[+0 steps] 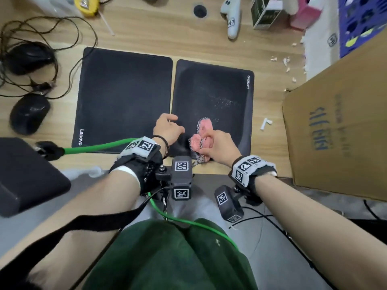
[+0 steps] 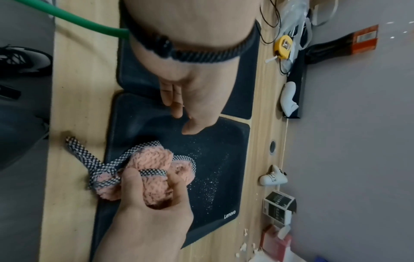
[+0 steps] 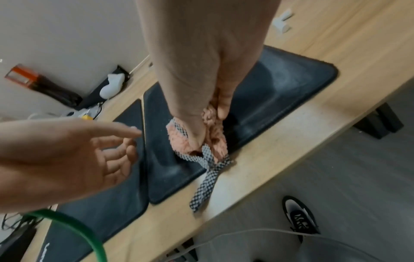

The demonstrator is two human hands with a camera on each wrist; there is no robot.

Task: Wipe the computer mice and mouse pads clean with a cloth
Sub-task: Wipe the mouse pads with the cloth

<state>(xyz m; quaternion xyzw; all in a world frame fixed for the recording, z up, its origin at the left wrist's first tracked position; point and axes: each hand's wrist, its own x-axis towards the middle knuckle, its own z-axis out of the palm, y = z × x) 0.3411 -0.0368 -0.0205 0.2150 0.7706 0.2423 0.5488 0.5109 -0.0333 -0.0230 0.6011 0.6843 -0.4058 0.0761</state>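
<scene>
Wooden desk (image 1: pixel 146 38), 2 black Lenovo pads side by side, edges nearly touching: left mouse pad (image 1: pixel 123 97), right mouse pad (image 1: pixel 213 101). White specks scattered mid-right on right pad. 2 black mice off the pads at far left: near mouse (image 1: pixel 29 114) on bare wood, far mouse (image 1: pixel 27 57) tangled in black cable (image 1: pixel 62 28). Yellow tape measure (image 1: pixel 87 5), white game controller (image 1: pixel 230 15), small dark box (image 1: pixel 265 14), pink box (image 1: pixel 303 15) along far edge. Big cardboard box (image 1: pixel 339 130) on right, just beside right pad's right edge. White scraps (image 1: pixel 266 123) on wood between pad and box. Black case (image 1: pixel 25 176) at near left. Green cable (image 1: pixel 96 146) crossing near edge of left pad.

Right hand (image 1: pixel 219 145) clenched round bunched pink cloth (image 1: pixel 204 135) with checkered trim, thumb over top, pressing it onto near part of right pad; trim tail hanging past near desk edge. Left hand (image 1: pixel 167 128) loose, fingers (image 3: pixel 125 156) relaxed and slightly spread, grasping nothing; thumb tip down on near-left corner of right pad in left wrist view, rest of hand above the seam between pads.
</scene>
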